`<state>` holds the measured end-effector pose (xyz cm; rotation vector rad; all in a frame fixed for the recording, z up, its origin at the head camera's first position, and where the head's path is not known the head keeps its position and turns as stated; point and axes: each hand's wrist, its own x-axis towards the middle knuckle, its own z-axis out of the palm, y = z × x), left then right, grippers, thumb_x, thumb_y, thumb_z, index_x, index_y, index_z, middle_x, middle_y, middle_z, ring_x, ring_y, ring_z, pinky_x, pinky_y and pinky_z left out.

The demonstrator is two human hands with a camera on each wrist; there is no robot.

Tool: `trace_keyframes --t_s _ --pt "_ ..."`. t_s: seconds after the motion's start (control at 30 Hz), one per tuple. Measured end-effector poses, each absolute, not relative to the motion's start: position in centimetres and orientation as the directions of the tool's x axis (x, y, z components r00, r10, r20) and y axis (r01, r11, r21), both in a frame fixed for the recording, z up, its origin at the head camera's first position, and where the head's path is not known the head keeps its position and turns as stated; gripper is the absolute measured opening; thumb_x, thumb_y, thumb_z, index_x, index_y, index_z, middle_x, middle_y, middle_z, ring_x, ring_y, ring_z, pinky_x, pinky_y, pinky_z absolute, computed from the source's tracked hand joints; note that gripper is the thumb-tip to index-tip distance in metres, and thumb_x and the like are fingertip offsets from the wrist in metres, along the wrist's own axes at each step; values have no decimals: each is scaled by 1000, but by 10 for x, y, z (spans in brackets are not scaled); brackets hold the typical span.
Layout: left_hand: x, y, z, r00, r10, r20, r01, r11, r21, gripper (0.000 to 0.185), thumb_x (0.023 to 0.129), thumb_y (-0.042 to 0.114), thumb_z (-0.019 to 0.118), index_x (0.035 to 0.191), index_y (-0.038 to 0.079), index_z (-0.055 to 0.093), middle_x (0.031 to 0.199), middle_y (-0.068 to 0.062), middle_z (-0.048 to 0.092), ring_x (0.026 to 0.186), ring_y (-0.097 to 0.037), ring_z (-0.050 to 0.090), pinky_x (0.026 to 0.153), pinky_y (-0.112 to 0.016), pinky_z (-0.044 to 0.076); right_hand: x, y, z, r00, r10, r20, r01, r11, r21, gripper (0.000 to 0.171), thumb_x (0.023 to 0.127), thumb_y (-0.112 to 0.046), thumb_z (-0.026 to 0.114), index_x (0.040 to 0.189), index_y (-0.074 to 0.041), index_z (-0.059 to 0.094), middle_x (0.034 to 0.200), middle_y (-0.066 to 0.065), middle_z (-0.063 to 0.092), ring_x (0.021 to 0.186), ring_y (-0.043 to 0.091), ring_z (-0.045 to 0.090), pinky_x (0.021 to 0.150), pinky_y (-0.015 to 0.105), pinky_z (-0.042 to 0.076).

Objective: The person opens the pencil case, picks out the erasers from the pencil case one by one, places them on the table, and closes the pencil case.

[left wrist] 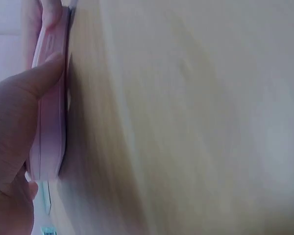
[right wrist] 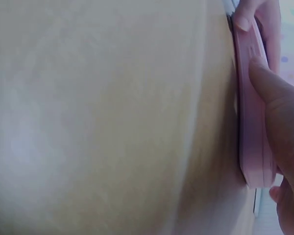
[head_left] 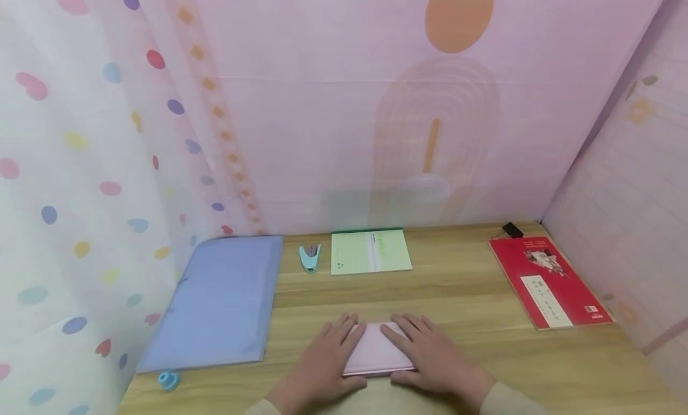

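Observation:
Between both hands lies a flat pink case with rounded edges, resting on the wooden table near its front. The left hand grips its left side, thumb on the front face and fingers over the top. Mirroring it, the right hand holds the right side the same way. In the left wrist view, the left thumb presses the front of the case, where a seam runs along its length. The right wrist view shows the right thumb on that same front face of the case.
A blue folder lies left, with a small blue round piece in front. Behind the case are a light-blue stapler and a green notebook. At right lie a red book and a black binder clip. Curtains border the table.

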<state>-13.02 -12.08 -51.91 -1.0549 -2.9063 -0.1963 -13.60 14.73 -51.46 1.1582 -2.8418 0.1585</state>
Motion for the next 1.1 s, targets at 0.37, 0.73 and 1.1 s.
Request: trace_keyframes --t_s 0.37,0.73,1.1 --pt "-134 -133 -514 -718 693 68 696 711 104 89 86 72 44 154 18 23 156 -6 29 143 -24 25 114 -51 27 -142 148 -508 -618 -784 52 -783 609 -125 81 87 -69 46 154 -34 17 159 4 22 142 29 25 111 57 28" --pt "-135 -131 -512 -691 716 104 722 690 48 86 89 69 41 152 11 27 146 -6 41 135 -21 37 114 -49 27 -144 146 -504 -582 -808 89 -813 577 -73 74 90 -65 47 152 -29 28 156 7 29 137 29 34 109 52 35" --pt "-137 -130 -514 -671 733 112 738 675 6 85 91 68 36 152 9 26 146 -9 42 135 -23 37 117 -50 18 -147 149 -509 -585 -808 70 -811 582 -57 73 90 -68 41 152 -34 23 157 5 25 138 29 32 109 52 35"
